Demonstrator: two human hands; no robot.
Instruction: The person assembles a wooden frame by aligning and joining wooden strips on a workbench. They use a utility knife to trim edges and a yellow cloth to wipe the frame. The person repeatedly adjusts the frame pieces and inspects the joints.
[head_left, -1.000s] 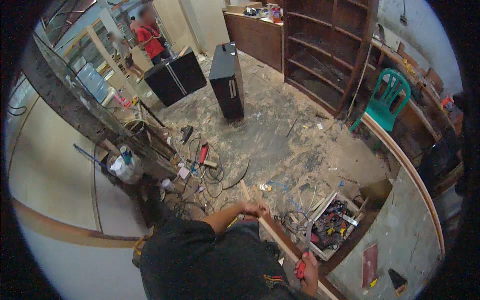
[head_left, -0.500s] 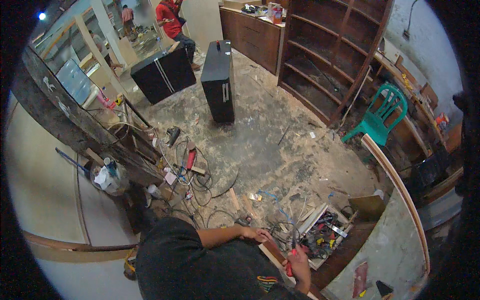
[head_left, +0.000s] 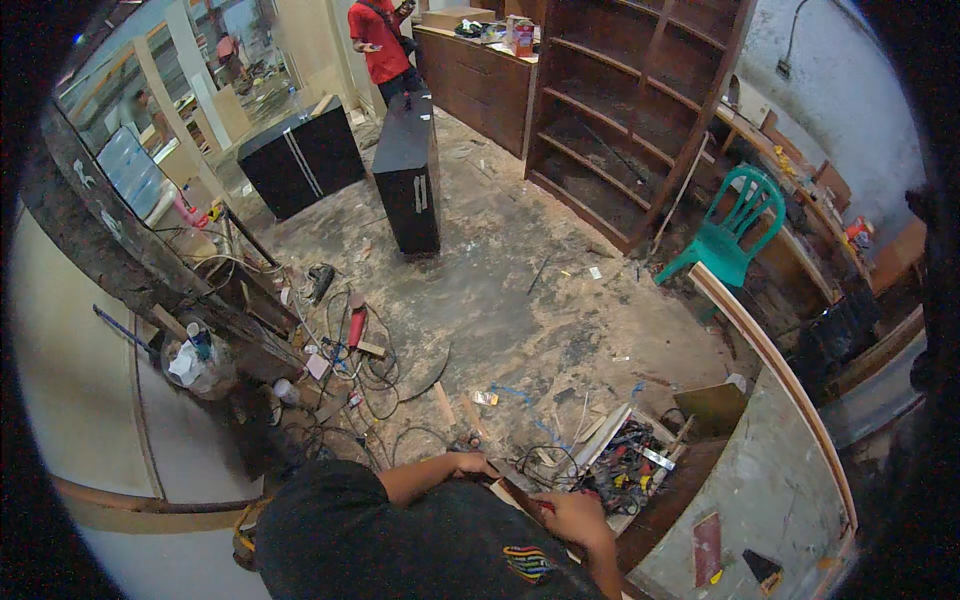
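Note:
My left hand is closed at the far end of a narrow brown wooden piece that has a pale edge. My right hand grips a red-handled tool against that piece; its working end is hard to make out, so I cannot tell its exact kind. Part of the wood is hidden by my dark shirt and right hand. Just beyond my right hand lies a wooden tray full of tools and loose parts.
Cables and a red power tool lie on the dusty floor at left. Two black cabinets, a brown bookcase and a green chair stand farther off. A person in red stands behind the cabinets. A curved wooden strip edges the right.
My right hand has moved up and left, closer to my left hand, and the tool has swung from upright to pointing left along the wood. The person in red now stands more upright.

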